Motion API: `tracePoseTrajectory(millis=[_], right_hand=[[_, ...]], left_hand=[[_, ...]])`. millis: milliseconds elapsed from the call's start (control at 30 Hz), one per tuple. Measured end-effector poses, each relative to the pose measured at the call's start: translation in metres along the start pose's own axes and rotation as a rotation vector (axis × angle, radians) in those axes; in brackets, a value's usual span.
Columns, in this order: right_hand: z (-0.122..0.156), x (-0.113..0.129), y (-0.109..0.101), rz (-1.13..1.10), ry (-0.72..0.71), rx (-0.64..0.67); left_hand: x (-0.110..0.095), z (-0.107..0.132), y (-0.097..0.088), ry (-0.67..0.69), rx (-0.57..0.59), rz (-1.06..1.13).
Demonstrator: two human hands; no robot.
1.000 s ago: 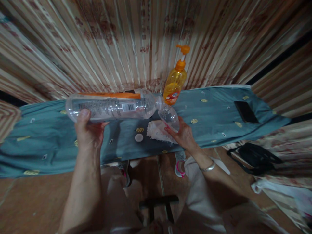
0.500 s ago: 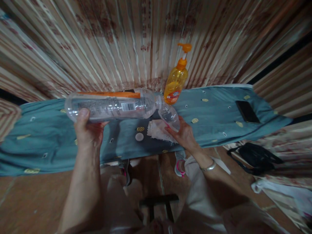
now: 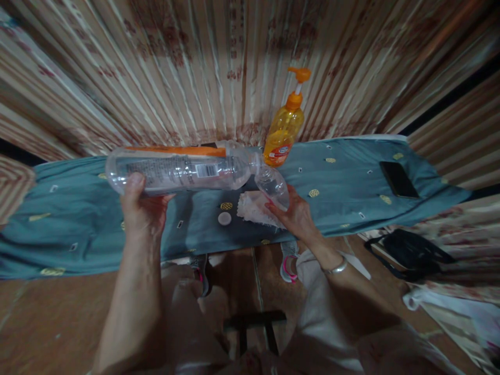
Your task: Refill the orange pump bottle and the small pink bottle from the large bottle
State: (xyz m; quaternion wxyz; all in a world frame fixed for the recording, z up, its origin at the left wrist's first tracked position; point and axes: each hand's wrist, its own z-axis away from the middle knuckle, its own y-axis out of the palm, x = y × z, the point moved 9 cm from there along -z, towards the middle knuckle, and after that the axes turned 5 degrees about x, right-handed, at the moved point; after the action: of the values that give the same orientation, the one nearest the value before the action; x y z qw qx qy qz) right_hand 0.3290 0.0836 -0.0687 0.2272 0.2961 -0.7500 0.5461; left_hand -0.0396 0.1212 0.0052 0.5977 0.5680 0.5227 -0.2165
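Left hand (image 3: 145, 204) wrapped around a big clear bottle (image 3: 175, 171) held sideways over the teal-covered surface (image 3: 203, 232), right hand (image 3: 296, 214) pinching a small clear container (image 3: 274, 183) at the bottle's mouth, orange pump bottle (image 3: 284, 130) just behind, pale cloth (image 3: 250, 206) and white cap (image 3: 224, 219) below, black phone (image 3: 398, 179) off to the right.

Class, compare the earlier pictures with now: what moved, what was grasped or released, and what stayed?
Nothing clearly moved; only the view shifted slightly. Nothing was grasped or released. The left hand still holds the large bottle sideways, the right hand the clear container at its neck. The pump bottle, disc, cloth and phone stayed put.
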Motion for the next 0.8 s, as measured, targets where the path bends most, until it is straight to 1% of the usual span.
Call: tracePoseTrajectory(millis=[167, 267, 400, 567, 800], right_hand=[[-0.0005, -0.001, 0.0, 0.019, 0.002, 0.0], [-0.0009, -0.0006, 0.001, 0.016, -0.015, 0.001], [-0.0005, 0.0, 0.0004, 0.008, -0.027, -0.021], [-0.0003, -0.0002, 0.0006, 0.011, -0.007, -0.011], [-0.0004, -0.0004, 0.0006, 0.01, -0.016, -0.018]], left_hand=[[-0.0003, 0.0018, 0.0005, 0.006, -0.016, 0.018], [0.0002, 0.0012, 0.002, 0.005, 0.0, 0.03], [0.0008, 0.0006, 0.0004, 0.001, -0.013, 0.043], [0.0009, 0.0021, 0.001, -0.004, -0.012, 0.033], [0.0028, 0.0018, -0.0043, -0.009, -0.028, 0.05]])
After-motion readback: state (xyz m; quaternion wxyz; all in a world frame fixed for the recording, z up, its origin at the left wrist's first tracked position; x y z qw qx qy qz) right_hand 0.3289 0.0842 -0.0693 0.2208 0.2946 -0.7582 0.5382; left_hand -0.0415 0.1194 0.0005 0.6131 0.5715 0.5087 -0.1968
